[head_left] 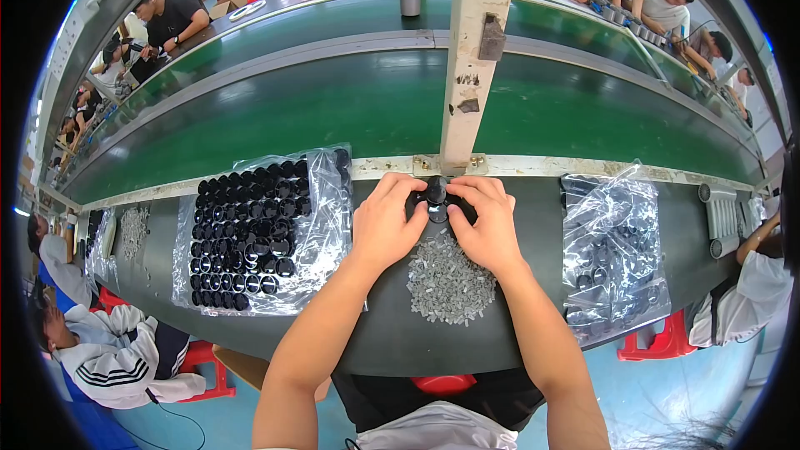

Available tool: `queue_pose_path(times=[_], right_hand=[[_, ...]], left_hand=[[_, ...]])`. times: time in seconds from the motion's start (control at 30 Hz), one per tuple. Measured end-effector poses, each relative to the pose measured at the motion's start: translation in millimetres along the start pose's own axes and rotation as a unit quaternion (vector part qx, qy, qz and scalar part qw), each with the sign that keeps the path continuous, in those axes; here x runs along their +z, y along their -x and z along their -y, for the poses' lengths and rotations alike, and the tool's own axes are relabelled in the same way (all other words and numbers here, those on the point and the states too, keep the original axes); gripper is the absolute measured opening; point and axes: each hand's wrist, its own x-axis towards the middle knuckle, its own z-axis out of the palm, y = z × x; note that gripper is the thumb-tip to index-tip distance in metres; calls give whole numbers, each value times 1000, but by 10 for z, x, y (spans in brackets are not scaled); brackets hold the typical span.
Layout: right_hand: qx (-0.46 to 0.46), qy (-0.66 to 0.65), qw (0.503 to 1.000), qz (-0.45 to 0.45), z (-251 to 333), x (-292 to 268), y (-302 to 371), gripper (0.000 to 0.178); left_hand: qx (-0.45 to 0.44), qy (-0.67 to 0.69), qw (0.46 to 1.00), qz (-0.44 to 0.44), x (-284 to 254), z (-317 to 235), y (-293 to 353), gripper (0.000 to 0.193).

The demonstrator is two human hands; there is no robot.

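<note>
My left hand [386, 223] and my right hand [485, 225] meet near the far edge of the dark workbench, in front of the post. Both have their fingers curled, thumbs toward each other, around small glossy black round caps. One black cap [436, 190] shows between the fingertips; a shiny disc-like part [437, 213] sits just below it, between the thumbs. Which hand grips which piece is partly hidden by the fingers. Just nearer than the hands lies a heap of small translucent grey pieces [450, 279].
Left of my arms, rows of black caps [242, 233] lie on a transparent plastic bag [325, 233]. Another bag of dark parts [612, 258] is at right, beside grey cylinders [723, 221]. A white post [479, 50] rises before the green conveyor [333, 100]. People sit on both sides.
</note>
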Motion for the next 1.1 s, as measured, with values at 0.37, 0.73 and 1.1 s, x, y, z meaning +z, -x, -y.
queue_pose_path(times=[0.37,0.73,1.1], right_hand=[[13,-21,999,-30,-62,1,-29,29],[20,-17,1000,-15,-41,-17,-35,26],[8,4,1000,-17,-49,23,-12,24]], left_hand=[[-40,36,998,14,-55,-17,-22,27],[-4,47,999,8,-47,13,-20,25],[-5,54,999,2,-27,23,-22,17]])
